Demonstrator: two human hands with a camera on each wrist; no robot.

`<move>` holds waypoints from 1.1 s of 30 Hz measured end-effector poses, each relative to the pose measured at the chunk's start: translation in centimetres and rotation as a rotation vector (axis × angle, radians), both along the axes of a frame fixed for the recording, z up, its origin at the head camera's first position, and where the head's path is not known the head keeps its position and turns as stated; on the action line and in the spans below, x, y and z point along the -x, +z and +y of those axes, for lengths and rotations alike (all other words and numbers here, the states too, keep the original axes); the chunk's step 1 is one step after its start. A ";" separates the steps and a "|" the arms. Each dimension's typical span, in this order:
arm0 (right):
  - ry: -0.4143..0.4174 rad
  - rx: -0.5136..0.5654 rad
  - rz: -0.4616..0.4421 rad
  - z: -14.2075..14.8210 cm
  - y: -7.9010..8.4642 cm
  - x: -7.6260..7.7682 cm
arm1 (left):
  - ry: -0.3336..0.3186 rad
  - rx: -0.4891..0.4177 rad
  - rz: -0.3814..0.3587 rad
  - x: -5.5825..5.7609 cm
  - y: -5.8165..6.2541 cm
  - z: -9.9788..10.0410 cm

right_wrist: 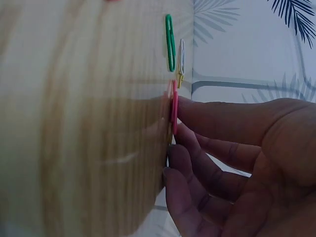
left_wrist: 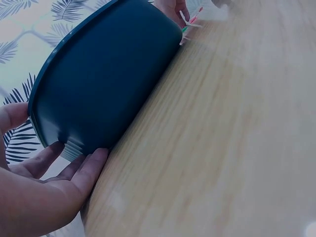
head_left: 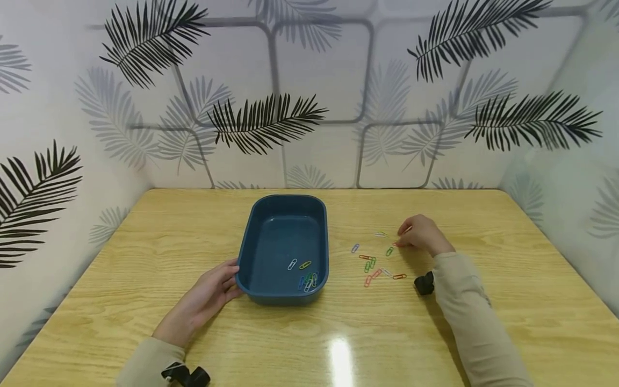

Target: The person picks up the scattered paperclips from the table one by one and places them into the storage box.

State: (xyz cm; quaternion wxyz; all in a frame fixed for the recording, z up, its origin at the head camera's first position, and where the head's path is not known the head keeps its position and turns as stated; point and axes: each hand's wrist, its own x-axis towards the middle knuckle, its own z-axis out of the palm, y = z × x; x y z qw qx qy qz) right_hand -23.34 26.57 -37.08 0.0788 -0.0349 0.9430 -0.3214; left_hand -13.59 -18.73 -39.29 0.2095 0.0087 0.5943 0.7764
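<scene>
A dark blue plastic tray (head_left: 280,236) stands on the table, with several paper clips (head_left: 305,265) lying near its front right corner. At its left side, my left hand (head_left: 210,293) holds the tray, thumb at the rim and fingers (left_wrist: 91,170) against the outer wall. Over to the right, my right hand (head_left: 423,235) reaches down to the table top. Its thumb and fingertips pinch a pink paper clip (right_wrist: 174,111) close to the wood. Just beyond it lie a green paper clip (right_wrist: 171,43) and a white-and-yellow one (right_wrist: 181,61).
Between the tray and my right hand, loose paper clips are scattered on the wooden table (head_left: 193,220): a blue one (head_left: 355,248), a red one (head_left: 400,277) and several more. A wall with leaf patterns rises behind the table's far edge.
</scene>
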 end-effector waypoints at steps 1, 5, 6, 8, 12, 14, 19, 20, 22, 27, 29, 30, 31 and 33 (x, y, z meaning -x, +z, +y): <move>-0.001 -0.008 -0.006 0.1 0.0 -0.1 | -0.001 0.003 0.001 0.0 0.0 0.1; 0.013 -0.030 -0.020 0.1 0.0 -0.1 | 0.008 0.004 -0.005 0.0 0.0 0.2; 0.015 -0.029 -0.027 0.1 0.1 -0.1 | 0.009 0.003 -0.008 0.0 0.0 0.2; 0.024 -0.027 -0.033 0.1 0.1 -0.1 | 0.012 -0.002 -0.013 0.1 0.1 0.2; 0.036 -0.014 -0.036 0.1 0.2 -0.3 | 0.012 -0.006 -0.016 0.1 0.1 0.3; 0.038 0.001 -0.035 0.1 0.2 -0.3 | 0.013 -0.006 -0.019 0.0 0.1 0.3; 0.028 0.061 -0.045 0.3 0.2 -0.4 | 0.016 -0.003 -0.025 0.0 0.2 0.2; 0.026 0.077 -0.053 0.3 0.1 -0.4 | 0.017 -0.002 -0.025 0.0 0.2 0.2; 0.016 0.111 -0.063 0.3 0.1 -0.3 | 0.016 -0.003 -0.023 0.0 0.2 0.2; -0.016 0.196 -0.055 0.2 0.2 -0.3 | 0.009 -0.002 -0.020 0.0 0.1 0.2; -0.018 0.217 -0.045 0.2 0.3 -0.3 | 0.009 -0.002 -0.020 0.1 0.1 0.2; -0.016 0.230 -0.046 0.2 0.4 -0.3 | 0.010 -0.003 -0.021 0.1 0.1 0.2; -0.014 0.243 -0.048 0.1 0.4 -0.4 | 0.011 -0.004 -0.022 0.1 0.1 0.2; -0.006 0.262 -0.053 0.1 0.6 -0.4 | 0.013 -0.006 -0.023 0.1 0.1 0.3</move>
